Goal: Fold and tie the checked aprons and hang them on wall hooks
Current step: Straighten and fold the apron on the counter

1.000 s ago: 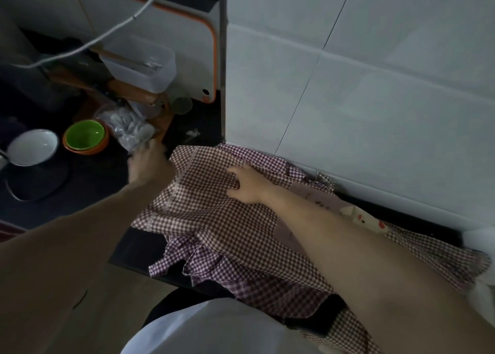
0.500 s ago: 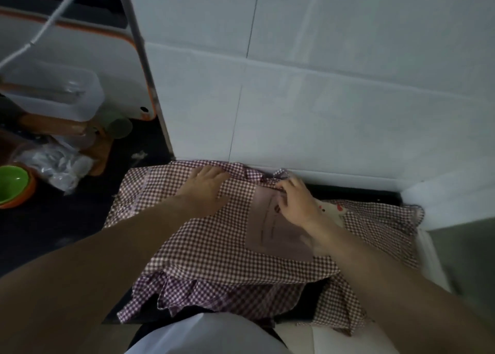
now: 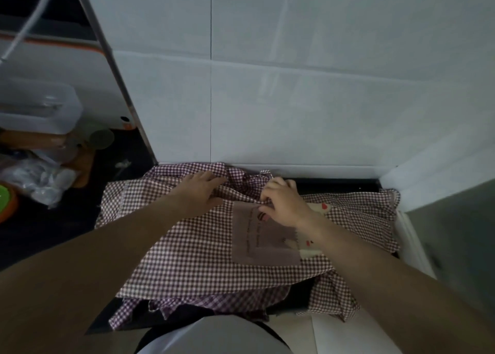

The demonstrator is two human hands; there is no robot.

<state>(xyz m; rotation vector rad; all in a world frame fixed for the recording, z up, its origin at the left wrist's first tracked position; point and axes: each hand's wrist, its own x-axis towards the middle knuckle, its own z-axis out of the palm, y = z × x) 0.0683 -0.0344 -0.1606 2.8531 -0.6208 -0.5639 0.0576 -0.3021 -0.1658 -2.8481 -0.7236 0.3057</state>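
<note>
Both hands are on the checked apron at its far edge, close to the wall. The left hand lies on the cloth with its fingers stretched forward and a little spread, the fingertips reaching into a bunched ridge of fabric — it presses the cloth and grips nothing that can be seen. The right hand sits just beside it, the two near each other but not touching; its fingers are curled in and pinch a fold of the apron next to the top edge of the plain pocket patch.

The apron is spread over the dark bench, its upper edge crumpled against the foot of the white tiled wall and its lower frilled edge hanging over the front of the bench. Part of a cream panel with small red marks shows beside the right wrist; whether it belongs to the same apron cannot be told.

At the left of the bench stand a clear plastic box, a crumpled plastic bag and — cut off by the edge of view — a green bowl with an orange rim.
</note>
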